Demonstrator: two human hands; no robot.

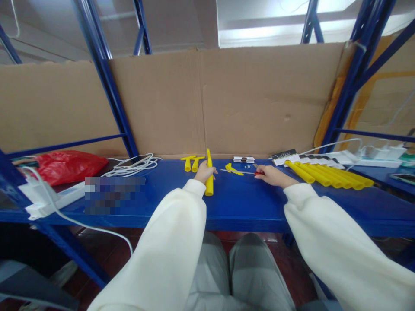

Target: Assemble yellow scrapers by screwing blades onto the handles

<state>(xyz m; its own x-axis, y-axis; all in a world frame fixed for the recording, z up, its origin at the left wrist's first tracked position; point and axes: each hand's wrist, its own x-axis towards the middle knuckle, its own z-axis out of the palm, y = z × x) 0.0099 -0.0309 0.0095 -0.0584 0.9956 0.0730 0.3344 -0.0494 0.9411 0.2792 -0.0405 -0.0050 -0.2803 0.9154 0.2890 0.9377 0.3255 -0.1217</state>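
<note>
My left hand (pixel 204 172) is closed around a yellow tube-shaped handle (pixel 209 186), its wide end toward me and a narrower yellow piece rising at the far end. In my right hand (pixel 271 174) is a screwdriver (pixel 257 173) with a red handle, its thin shaft pointing left over the table toward the yellow handle. Small yellow pieces (pixel 234 169) lie between the hands, close to the shaft. Just beyond them are tiny screw-like parts (pixel 247 166), too small to make out clearly. Two yellow T-shaped pieces (pixel 188 164) stand left of my left hand.
On the right, several yellow tubes (pixel 330 175) lie in a row beside a black-and-white card or box (pixel 285 157). A white stack with a black clip (pixel 244 160) sits near the cardboard wall (pixel 259 99). Leftward are coiled white cable (pixel 138 165), a red bag (pixel 71 166) and a power strip (pixel 69 194).
</note>
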